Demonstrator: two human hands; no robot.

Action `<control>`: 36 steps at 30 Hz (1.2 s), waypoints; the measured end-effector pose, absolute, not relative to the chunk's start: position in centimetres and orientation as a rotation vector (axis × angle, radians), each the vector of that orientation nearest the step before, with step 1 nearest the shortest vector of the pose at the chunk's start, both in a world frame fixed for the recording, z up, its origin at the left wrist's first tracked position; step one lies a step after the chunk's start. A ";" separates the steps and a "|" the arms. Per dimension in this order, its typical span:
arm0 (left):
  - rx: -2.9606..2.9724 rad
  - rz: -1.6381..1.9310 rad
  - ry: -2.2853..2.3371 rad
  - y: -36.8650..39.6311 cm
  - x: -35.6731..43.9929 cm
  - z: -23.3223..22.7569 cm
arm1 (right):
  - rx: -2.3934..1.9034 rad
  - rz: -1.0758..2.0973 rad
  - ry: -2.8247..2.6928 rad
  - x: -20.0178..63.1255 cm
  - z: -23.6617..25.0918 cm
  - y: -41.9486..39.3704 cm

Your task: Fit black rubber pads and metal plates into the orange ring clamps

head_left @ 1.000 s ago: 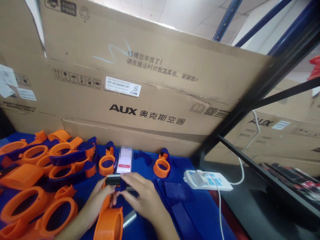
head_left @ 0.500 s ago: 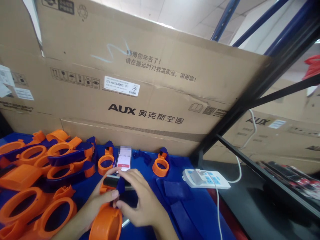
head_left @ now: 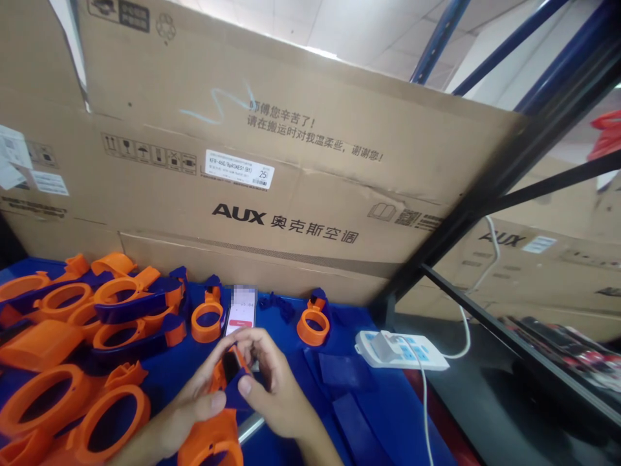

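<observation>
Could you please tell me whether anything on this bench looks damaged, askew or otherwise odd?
One thing: the big AUX cardboard box behind the bench is creased and torn along its face, right of the printed brand name. Otherwise, the orange rings lie in a loose heap at left. Both hands hold an orange-and-blue part.
</observation>
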State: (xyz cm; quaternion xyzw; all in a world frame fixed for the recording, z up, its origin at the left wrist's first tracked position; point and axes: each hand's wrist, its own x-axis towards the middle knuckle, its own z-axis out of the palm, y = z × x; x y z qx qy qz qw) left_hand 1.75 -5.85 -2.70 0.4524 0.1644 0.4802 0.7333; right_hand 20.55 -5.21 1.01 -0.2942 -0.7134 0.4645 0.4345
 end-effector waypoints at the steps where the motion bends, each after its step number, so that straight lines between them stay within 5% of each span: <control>1: 1.015 1.099 0.391 -5.8 1.9 -2.6 | -0.747 1.137 -1.747 20.5 0.8 -5.1; 16: 1.219 1.156 0.591 -5.8 2.1 -3.2 | -0.854 0.992 -1.748 20.4 0.2 -4.6; 30: 0.812 1.153 0.699 -6.2 2.5 -2.8 | -0.915 0.946 -1.788 20.3 0.5 -4.7; 36: 0.499 1.079 0.583 -6.2 1.8 -2.6 | -1.501 0.387 -1.833 23.3 0.9 -3.2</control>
